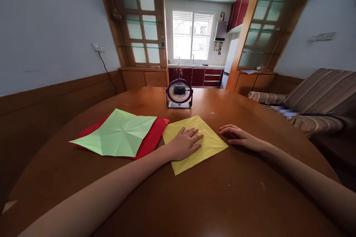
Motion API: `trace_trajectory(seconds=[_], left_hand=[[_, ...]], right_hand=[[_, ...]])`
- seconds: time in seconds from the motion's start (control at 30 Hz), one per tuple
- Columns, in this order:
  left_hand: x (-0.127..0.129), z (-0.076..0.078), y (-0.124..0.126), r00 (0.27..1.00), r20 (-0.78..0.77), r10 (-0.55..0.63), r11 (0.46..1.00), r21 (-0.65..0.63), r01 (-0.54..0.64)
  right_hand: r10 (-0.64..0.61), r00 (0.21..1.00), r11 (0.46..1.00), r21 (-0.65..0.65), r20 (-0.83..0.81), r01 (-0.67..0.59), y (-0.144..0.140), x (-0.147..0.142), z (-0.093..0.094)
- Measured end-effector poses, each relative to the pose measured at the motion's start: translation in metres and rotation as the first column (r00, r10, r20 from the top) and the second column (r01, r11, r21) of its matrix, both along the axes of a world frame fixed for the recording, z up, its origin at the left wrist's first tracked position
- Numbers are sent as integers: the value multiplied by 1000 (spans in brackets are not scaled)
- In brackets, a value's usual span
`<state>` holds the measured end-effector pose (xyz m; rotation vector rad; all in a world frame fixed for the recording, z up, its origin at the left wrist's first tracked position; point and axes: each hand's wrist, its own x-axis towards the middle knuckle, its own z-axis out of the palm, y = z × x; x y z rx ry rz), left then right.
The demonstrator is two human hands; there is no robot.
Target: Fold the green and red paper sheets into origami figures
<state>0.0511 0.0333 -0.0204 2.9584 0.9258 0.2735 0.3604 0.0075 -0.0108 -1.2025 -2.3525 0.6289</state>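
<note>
A sheet of yellow paper [210, 141] with crease lines lies unfolded on the table, one corner pointing toward me. My left hand [185, 143] rests flat on it, fingers spread. To the right of the paper, my right hand [241, 137] lies on the tabletop with its fingers loosely curved and nothing visible in them. Left of the yellow sheet is a creased light green paper [119, 133], its edges slightly raised. It lies over red paper [155, 135], which shows along the right side and at the upper left.
A small purple desk fan [179, 92] stands on the round wooden table [211, 200] beyond the papers. A striped armchair [319, 96] is at the right. Along the left wall, a black cable [107, 67] hangs from a socket. A kitchen lies behind the table.
</note>
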Motion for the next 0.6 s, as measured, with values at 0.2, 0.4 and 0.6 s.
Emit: trace_trajectory(seconds=[0.2, 0.4, 0.6], left_hand=[[0, 0, -1, 1000, 18, -8, 1000, -12, 8], [0, 0, 0, 1000, 13, -6, 1000, 4, 6], [0, 1, -1, 1000, 9, 0, 1000, 5, 0]], right_hand=[[-39, 999, 999, -1, 37, 39, -3, -3, 0], [-81, 996, 996, -36, 24, 82, -6, -6, 4], [-65, 998, 998, -26, -1, 65, -2, -1, -1]])
